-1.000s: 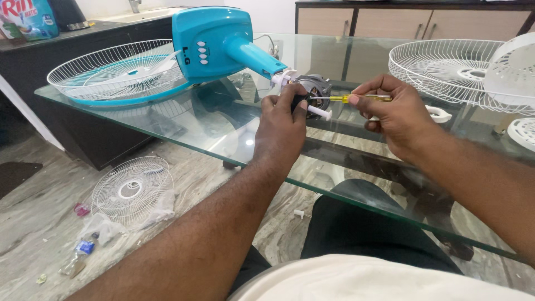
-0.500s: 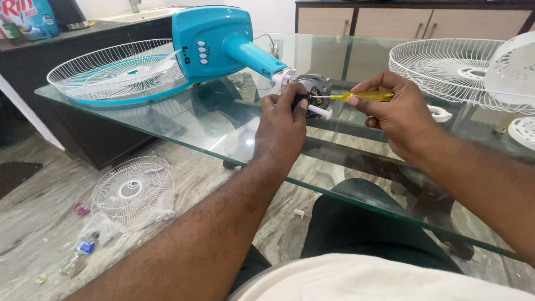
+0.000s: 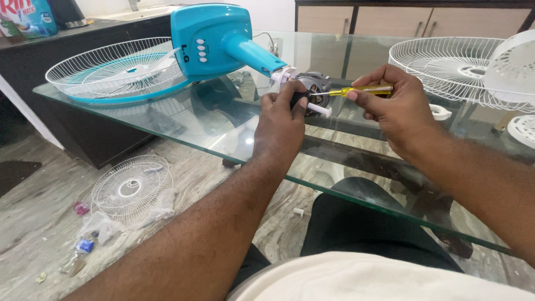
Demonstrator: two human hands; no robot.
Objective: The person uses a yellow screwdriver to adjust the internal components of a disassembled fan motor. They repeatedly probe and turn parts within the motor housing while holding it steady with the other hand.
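gripping translucent yellow screwdriver (image 3: 362, 89)

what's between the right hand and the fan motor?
Head view: the yellow-handled screwdriver spans the gap. The right hand grips its handle; the shaft runs left to the fan motor, which the left hand steadies.

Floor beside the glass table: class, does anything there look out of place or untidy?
Yes. A white wire fan grille lies flat on the floor, with crumpled clear plastic wrapping and small scraps of litter scattered beside it.
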